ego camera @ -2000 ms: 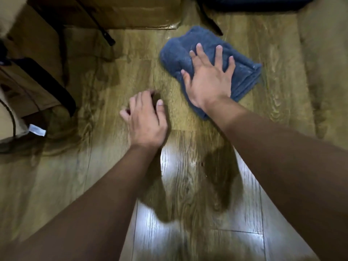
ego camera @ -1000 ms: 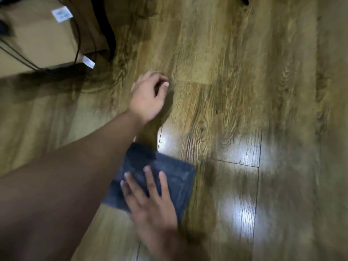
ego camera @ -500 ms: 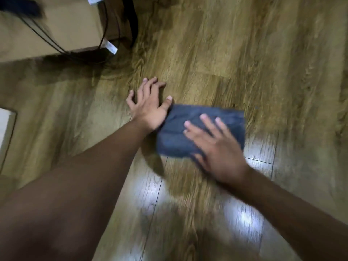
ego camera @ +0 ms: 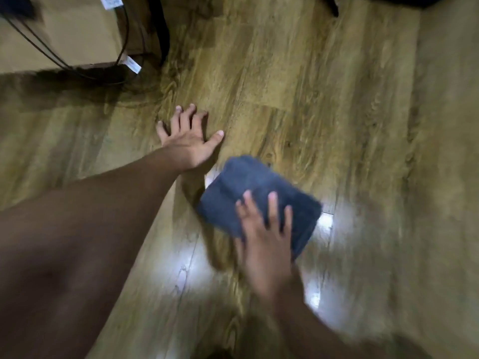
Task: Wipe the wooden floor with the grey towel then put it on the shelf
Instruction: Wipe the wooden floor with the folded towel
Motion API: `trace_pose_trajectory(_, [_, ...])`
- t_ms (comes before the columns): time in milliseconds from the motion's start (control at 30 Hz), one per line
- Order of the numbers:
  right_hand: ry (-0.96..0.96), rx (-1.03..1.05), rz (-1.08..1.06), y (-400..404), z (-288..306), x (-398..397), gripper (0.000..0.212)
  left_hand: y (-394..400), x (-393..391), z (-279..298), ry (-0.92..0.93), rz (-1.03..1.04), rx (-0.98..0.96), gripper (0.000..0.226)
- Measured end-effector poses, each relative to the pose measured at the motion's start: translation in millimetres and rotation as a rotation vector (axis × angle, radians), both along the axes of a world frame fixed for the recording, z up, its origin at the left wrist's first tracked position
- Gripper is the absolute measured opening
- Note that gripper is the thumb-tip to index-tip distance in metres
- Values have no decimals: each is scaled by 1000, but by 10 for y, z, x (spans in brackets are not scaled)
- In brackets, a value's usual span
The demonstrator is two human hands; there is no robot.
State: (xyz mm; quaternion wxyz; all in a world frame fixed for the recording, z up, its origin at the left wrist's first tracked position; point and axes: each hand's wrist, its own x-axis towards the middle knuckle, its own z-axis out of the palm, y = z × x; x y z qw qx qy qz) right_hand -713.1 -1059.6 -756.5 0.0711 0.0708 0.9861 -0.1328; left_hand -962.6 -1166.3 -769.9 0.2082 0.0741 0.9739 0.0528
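Observation:
The folded grey towel (ego camera: pixel 248 193) lies flat on the wooden floor (ego camera: pixel 337 104), slightly right of centre. My right hand (ego camera: pixel 267 234) presses down on its near half with fingers spread, blurred by motion. My left hand (ego camera: pixel 188 137) rests flat on the bare floor just up and left of the towel, fingers apart, holding nothing. No shelf is in view.
A cardboard box (ego camera: pixel 64 35) stands at the top left with black cables (ego camera: pixel 121 47) and white tags (ego camera: pixel 132 64) trailing beside it. A dark object (ego camera: pixel 334 6) pokes in at the top edge. Bright light reflections (ego camera: pixel 181 260) shine on the floor near me.
My right hand has slid the towel toward me and a little right, turning it. My left hand stayed planted on the floor, with its fingers spread wider.

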Motion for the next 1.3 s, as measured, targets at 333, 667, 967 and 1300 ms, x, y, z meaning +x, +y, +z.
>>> trace_pose_trajectory(333, [180, 55, 559, 460, -214, 1155, 44, 1798, 718, -6, -250, -160, 66, 98])
trace_pose_trajectory(667, [139, -2, -971, 3316, 10, 1805, 62, 1591, 1355, 269, -214, -170, 161, 91])
trace_pose_trajectory(967, [64, 23, -1005, 3290, -50, 1717, 53, 678, 2980, 370, -561, 126, -8, 149])
trace_pose_trajectory(1300, [-35, -102, -601, 3758, 161, 2318, 48, 789, 3004, 522, -525, 100, -35, 145])
